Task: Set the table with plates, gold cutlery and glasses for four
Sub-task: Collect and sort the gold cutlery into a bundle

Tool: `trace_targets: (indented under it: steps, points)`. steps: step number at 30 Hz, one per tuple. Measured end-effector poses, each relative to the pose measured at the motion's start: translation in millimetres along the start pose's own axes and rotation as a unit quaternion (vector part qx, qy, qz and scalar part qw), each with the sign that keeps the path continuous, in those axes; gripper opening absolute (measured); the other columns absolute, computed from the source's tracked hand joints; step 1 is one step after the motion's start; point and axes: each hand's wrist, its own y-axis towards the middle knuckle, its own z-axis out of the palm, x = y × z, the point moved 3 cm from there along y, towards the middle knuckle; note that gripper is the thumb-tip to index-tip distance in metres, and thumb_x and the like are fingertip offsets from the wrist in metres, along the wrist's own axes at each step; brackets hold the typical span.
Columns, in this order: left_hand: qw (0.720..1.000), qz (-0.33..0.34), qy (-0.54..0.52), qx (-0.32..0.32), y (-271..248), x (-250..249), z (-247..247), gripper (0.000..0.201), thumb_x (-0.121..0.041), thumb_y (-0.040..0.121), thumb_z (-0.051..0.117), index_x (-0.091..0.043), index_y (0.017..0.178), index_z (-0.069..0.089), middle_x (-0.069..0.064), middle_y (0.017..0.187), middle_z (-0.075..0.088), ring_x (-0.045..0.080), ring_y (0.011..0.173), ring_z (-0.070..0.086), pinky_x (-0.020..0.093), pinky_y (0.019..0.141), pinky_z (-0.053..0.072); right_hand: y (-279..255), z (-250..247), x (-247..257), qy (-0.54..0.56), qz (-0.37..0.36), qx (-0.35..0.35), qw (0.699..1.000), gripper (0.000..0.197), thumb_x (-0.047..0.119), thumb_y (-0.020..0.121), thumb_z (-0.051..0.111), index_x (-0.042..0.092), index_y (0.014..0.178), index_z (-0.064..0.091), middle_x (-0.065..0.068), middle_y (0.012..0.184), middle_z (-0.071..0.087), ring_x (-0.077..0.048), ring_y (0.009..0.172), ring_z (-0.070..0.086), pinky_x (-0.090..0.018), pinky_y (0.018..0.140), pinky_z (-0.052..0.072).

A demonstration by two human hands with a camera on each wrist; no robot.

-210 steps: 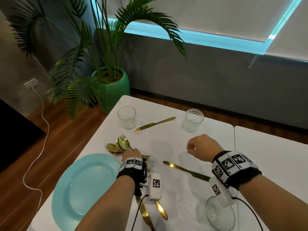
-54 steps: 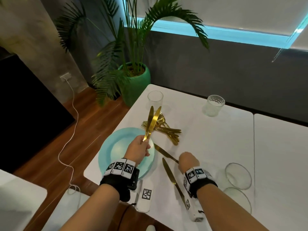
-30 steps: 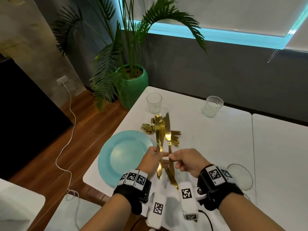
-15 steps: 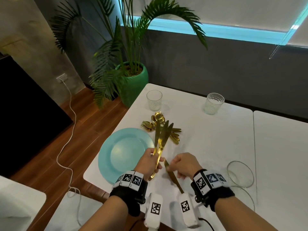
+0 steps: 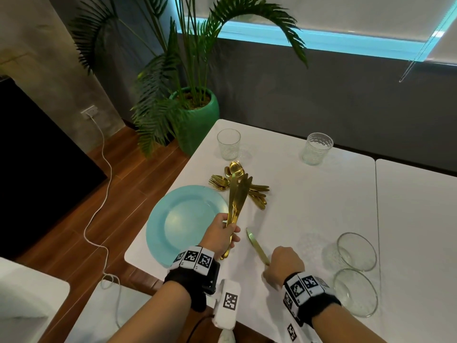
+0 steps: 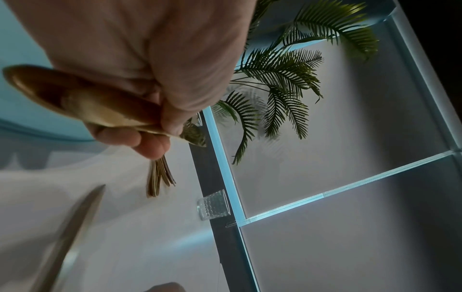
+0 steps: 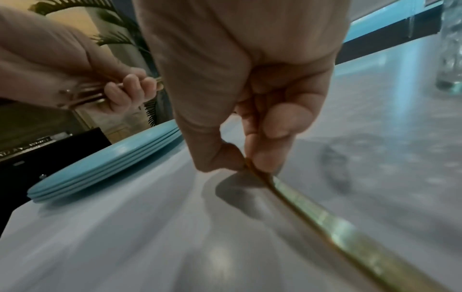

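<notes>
My left hand [image 5: 231, 231] grips the handles of several gold knives [image 5: 237, 196], their blades pointing up and away over the table. The same grip shows in the left wrist view on the knife handles [image 6: 87, 102]. My right hand [image 5: 269, 264] pinches the handle end of one more gold knife [image 5: 256, 246], which lies on the white table [image 5: 309, 206]. In the right wrist view the thumb and forefinger close on that knife [image 7: 325, 217]. A stack of pale blue plates [image 5: 183, 219] sits at the table's near left corner. Gold spoons and forks [image 5: 258, 194] lie heaped behind it.
Two upright glasses [image 5: 228, 144] [image 5: 317, 148] stand near the far edge. Two more clear glasses [image 5: 356, 251] [image 5: 356, 292] are at the near right by the seam to a second table [image 5: 420, 231]. A potted palm [image 5: 197, 115] stands past the far left corner.
My right hand has drawn back toward me from beside the left hand and now pinches the lying knife at its handle end. The left hand keeps its bundle of knives upright.
</notes>
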Motion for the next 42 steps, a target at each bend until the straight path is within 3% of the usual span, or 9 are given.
trace_targets:
  steps: [4,8,11,17,24,28,32,36,42]
  points:
    - [1.0,0.001,0.011,0.009,-1.2,5.2,3.2,0.018,-0.013,0.098,0.041,-0.014,0.115,0.044,0.0,0.086,0.059,0.012,0.071,0.057,0.023,0.068,0.049,4.0,-2.7,-14.0,0.137,0.033,0.031,0.989,0.021,0.02,0.077,0.064,0.01,0.061,0.056,-0.001,0.063,0.061,-0.013,0.055,0.058,-0.017,0.049,0.044]
    - [0.999,-0.005,-0.02,0.025,-4.9,12.5,11.9,0.013,-0.009,0.097,0.041,-0.011,0.11,0.044,0.004,0.084,0.058,0.015,0.069,0.059,0.028,0.072,0.054,-1.1,-24.1,-13.8,0.48,0.033,0.054,0.875,0.011,0.003,0.079,0.062,-0.001,0.069,0.066,-0.014,0.068,0.067,-0.018,0.042,0.051,-0.022,0.04,0.036]
    - [0.998,-0.004,-0.025,0.053,-10.4,15.8,24.8,0.012,-0.012,0.098,0.041,-0.013,0.109,0.045,0.004,0.085,0.059,0.016,0.067,0.061,0.03,0.069,0.054,-4.3,-40.4,-2.1,0.533,0.008,0.059,0.844,0.014,-0.002,0.08,0.058,0.0,0.068,0.064,-0.011,0.063,0.062,-0.014,0.037,0.046,-0.021,0.038,0.031]
    - [0.996,-0.008,0.015,0.084,-19.3,21.7,39.5,0.006,-0.021,0.099,0.039,-0.022,0.102,0.044,0.003,0.083,0.058,0.018,0.062,0.059,0.038,0.069,0.054,-1.9,-37.5,11.2,0.48,0.0,0.081,0.874,0.009,0.004,0.085,0.058,0.004,0.077,0.064,-0.01,0.072,0.064,-0.014,0.043,0.051,-0.02,0.04,0.037]
    - [0.989,-0.004,0.148,0.018,-8.7,48.8,34.8,0.014,-0.011,0.096,0.042,-0.013,0.11,0.045,0.001,0.074,0.054,0.013,0.059,0.051,0.021,0.054,0.044,-2.1,-51.7,1.9,0.315,-0.046,0.0,0.948,0.02,0.021,0.086,0.063,0.017,0.067,0.057,-0.002,0.074,0.065,-0.016,0.054,0.058,-0.022,0.048,0.045]
    - [0.977,0.017,0.212,-0.025,-12.6,64.4,32.0,0.025,-0.009,0.094,0.049,-0.007,0.119,0.049,0.01,0.111,0.062,0.025,0.099,0.061,0.025,0.089,0.047,-1.7,-62.8,-10.2,0.299,-0.044,-0.021,0.953,0.01,0.02,0.086,0.061,0.016,0.077,0.059,-0.001,0.083,0.067,-0.014,0.054,0.058,-0.021,0.046,0.044]
    - [0.96,0.029,0.273,-0.053,-16.9,69.3,33.6,0.026,-0.011,0.095,0.048,-0.007,0.121,0.05,0.008,0.118,0.06,0.022,0.114,0.056,0.017,0.086,0.035,-2.7,-59.7,-15.7,0.291,-0.038,-0.014,0.956,0.009,0.02,0.087,0.061,0.015,0.079,0.06,-0.002,0.087,0.067,-0.013,0.056,0.058,-0.02,0.046,0.044]
    - [0.928,0.04,0.365,-0.065,-16.3,61.7,37.6,0.033,-0.017,0.098,0.042,-0.01,0.13,0.042,0.009,0.13,0.049,0.022,0.122,0.045,0.024,0.103,0.031,-3.9,-56.4,-17.1,0.293,-0.034,-0.01,0.955,0.007,0.019,0.086,0.061,0.014,0.082,0.061,-0.003,0.089,0.067,-0.014,0.058,0.057,-0.021,0.047,0.045]
    - [0.902,-0.001,0.429,-0.055,-7.6,57.5,41.0,0.026,-0.016,0.095,0.046,-0.009,0.121,0.047,0.009,0.123,0.058,0.022,0.113,0.057,0.025,0.092,0.044,-5.9,-58.9,-19.9,0.293,-0.033,-0.015,0.956,0.008,0.018,0.087,0.06,0.015,0.08,0.059,-0.003,0.087,0.066,-0.014,0.059,0.057,-0.021,0.048,0.046]
